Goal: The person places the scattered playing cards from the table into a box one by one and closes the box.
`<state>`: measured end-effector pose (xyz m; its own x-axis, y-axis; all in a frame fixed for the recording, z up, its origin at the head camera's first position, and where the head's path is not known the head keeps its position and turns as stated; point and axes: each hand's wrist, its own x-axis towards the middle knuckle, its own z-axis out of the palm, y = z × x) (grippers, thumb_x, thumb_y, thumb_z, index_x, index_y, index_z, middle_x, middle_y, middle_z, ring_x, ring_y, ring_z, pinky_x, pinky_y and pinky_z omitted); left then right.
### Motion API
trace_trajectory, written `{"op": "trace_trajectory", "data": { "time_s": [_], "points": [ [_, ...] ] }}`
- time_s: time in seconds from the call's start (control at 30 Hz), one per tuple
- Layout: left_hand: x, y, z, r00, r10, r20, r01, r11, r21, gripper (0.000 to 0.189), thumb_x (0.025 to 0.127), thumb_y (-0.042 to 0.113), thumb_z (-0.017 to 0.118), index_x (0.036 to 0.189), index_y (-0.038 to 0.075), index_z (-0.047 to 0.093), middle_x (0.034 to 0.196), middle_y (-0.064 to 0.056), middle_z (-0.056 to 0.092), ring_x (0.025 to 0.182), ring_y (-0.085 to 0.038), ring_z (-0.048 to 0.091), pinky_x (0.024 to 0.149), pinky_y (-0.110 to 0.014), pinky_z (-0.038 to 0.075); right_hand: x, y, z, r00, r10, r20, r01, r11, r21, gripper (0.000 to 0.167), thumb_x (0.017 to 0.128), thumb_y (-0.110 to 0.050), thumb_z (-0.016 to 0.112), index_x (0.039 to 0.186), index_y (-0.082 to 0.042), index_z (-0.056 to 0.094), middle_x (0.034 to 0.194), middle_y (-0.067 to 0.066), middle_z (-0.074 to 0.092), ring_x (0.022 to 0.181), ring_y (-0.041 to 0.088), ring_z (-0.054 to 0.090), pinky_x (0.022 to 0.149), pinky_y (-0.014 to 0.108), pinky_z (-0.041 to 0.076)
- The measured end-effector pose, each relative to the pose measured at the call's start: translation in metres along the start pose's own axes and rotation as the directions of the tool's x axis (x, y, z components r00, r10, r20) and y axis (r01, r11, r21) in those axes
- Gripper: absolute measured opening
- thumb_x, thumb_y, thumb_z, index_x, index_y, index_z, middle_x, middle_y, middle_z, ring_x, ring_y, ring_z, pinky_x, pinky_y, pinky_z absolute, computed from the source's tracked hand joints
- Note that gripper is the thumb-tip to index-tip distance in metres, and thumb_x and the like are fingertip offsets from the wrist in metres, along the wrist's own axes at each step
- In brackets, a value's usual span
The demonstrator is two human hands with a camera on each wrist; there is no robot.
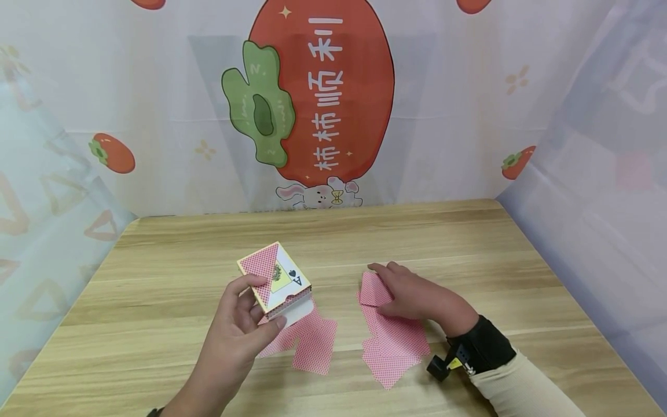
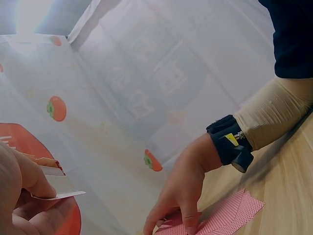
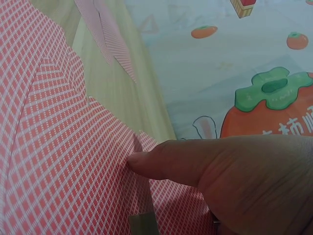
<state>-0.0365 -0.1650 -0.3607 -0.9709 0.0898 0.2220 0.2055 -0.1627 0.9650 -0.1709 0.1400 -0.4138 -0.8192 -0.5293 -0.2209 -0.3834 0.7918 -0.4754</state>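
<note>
Wood tabletop (image 1: 177, 249); cards (image 1: 398, 337) inside far edge. Left hand (image 1: 238, 325) grips box (image 1: 277, 275); right hand (image 1: 417, 294) pinches cards; uneven overlap could spill them.

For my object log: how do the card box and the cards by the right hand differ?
The card box is held up in the left hand; the cards lie on the table. The box shows a printed ace; the cards show patterned backs. Both carry red patterning.

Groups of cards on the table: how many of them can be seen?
2. One group is partly covered by the right hand; the other group lies partly hidden behind the card box in the left hand. Another could be hidden.
</note>
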Motion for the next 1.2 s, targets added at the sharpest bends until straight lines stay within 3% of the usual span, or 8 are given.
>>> {"op": "trace_trajectory", "data": {
  "time_s": [0.3, 0.5, 0.73, 0.9, 1.2],
  "points": [
    [0.000, -0.004, 0.001, 1.000, -0.016, 0.009, 0.016, 1.000, -0.004, 0.067, 0.085, -0.020, 0.062, 0.139, 0.012, 0.036, 0.134, -0.017, 0.052, 0.111, -0.022, 0.063, 0.087, -0.032, 0.059, -0.003, -0.003, -0.002, 1.000, -0.031, 0.002, 0.031, 1.000, -0.002, 0.080, 0.084, -0.025, 0.080, 0.151, -0.012, 0.040, 0.116, 0.002, 0.051, 0.098, 0.016, 0.048, 0.075, 0.030, 0.052],
    [0.001, -0.006, 0.001, 1.000, -0.009, 0.016, 0.009, 1.000, -0.003, 0.071, 0.084, -0.021, 0.061, 0.140, 0.012, 0.033, 0.136, -0.019, 0.049, 0.111, -0.023, 0.063, 0.088, -0.031, 0.059, -0.014, -0.016, -0.010, 0.993, -0.119, -0.020, 0.119, 0.993, -0.022, 0.076, 0.087, -0.038, 0.078, 0.151, -0.014, 0.042, 0.116, -0.001, 0.050, 0.096, 0.013, 0.048, 0.073, 0.027, 0.051],
    [0.002, -0.008, 0.001, 1.000, -0.021, 0.023, 0.021, 1.000, 0.007, 0.068, 0.084, -0.020, 0.062, 0.138, 0.011, 0.034, 0.136, -0.017, 0.050, 0.112, -0.022, 0.063, 0.087, -0.031, 0.059, -0.034, -0.045, -0.021, 0.976, -0.206, -0.066, 0.198, 0.974, -0.107, 0.078, 0.088, -0.042, 0.077, 0.152, -0.014, 0.043, 0.127, -0.003, 0.051, 0.101, 0.010, 0.049, 0.080, 0.025, 0.052],
    [0.003, -0.011, 0.001, 1.000, -0.016, 0.020, 0.015, 1.000, 0.012, 0.063, 0.083, -0.021, 0.062, 0.132, 0.009, 0.037, 0.133, -0.016, 0.051, 0.111, -0.020, 0.063, 0.086, -0.030, 0.059, -0.049, -0.066, -0.028, 0.973, -0.219, -0.071, 0.209, 0.970, -0.126, 0.078, 0.086, -0.045, 0.079, 0.152, -0.022, 0.044, 0.133, -0.004, 0.054, 0.107, 0.008, 0.052, 0.086, 0.026, 0.055],
    [0.002, -0.014, 0.003, 0.999, -0.045, -0.002, 0.045, 0.999, 0.021, 0.061, 0.081, -0.022, 0.062, 0.127, 0.009, 0.037, 0.132, -0.017, 0.050, 0.112, -0.020, 0.063, 0.085, -0.030, 0.060, -0.071, -0.090, -0.036, 0.943, -0.323, -0.084, 0.308, 0.939, -0.153, 0.060, 0.089, -0.056, 0.072, 0.141, -0.029, 0.056, 0.135, -0.012, 0.057, 0.122, 0.008, 0.053, 0.100, 0.035, 0.053]
  ]
}}
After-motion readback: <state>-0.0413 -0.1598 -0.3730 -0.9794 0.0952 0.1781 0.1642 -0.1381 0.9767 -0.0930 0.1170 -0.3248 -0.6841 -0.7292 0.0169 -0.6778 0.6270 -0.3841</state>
